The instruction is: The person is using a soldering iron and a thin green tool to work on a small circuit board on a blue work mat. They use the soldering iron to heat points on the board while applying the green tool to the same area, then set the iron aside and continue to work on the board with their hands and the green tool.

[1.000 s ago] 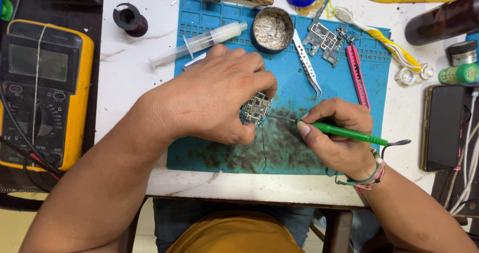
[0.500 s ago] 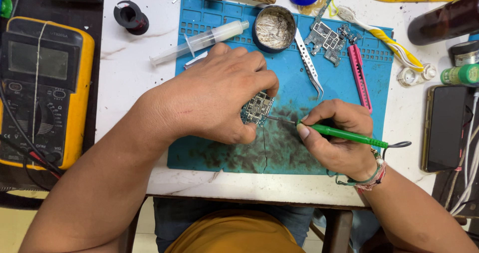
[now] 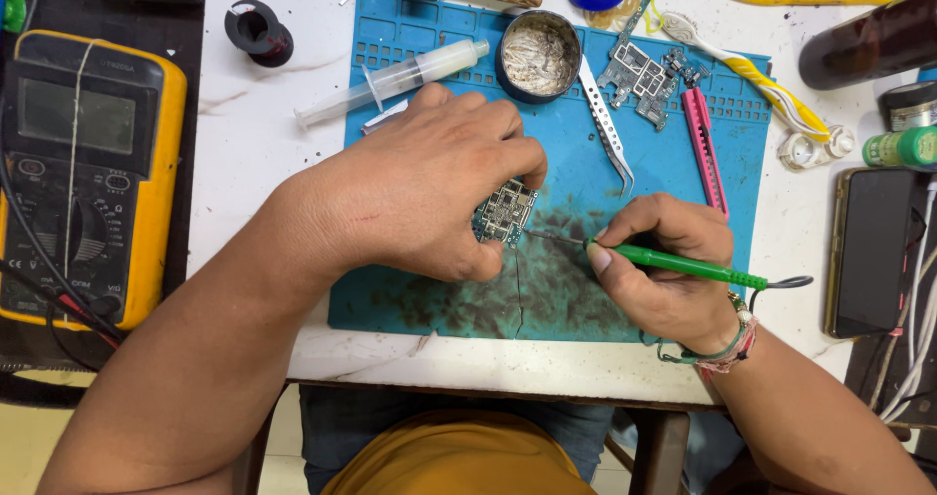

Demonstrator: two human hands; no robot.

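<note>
On the far left lies a yellow multimeter [image 3: 93, 178], set outside the work area, with its leads running off the table edge. Next to it, on the white table [image 3: 244, 144], stands a small black spool [image 3: 256, 29], and a plastic syringe [image 3: 395, 80] lies across the upper corner of the blue work mat [image 3: 673, 178], near enough for the hands.

The left hand [image 3: 434, 187] is pressed down on the mat and pinches a small circuit board [image 3: 506, 212] between thumb and fingers, so that the board cannot slide. The board is near the middle of the mat, on a dark stained part. It looks silvery, with many small metal shields in a grid; most of it is covered by the fingers.

The right hand [image 3: 664, 266] holds a green-handled soldering iron [image 3: 673, 261] like a pen, closed firmly around it, and the thin tip touches the right edge of the board.

Behind, a round tin of metal wool [image 3: 539, 56], tweezers [image 3: 607, 129], another circuit board [image 3: 644, 75] and a pink cutter [image 3: 705, 144] lie on the mat. A dark phone [image 3: 869, 251] lies at the right.
</note>
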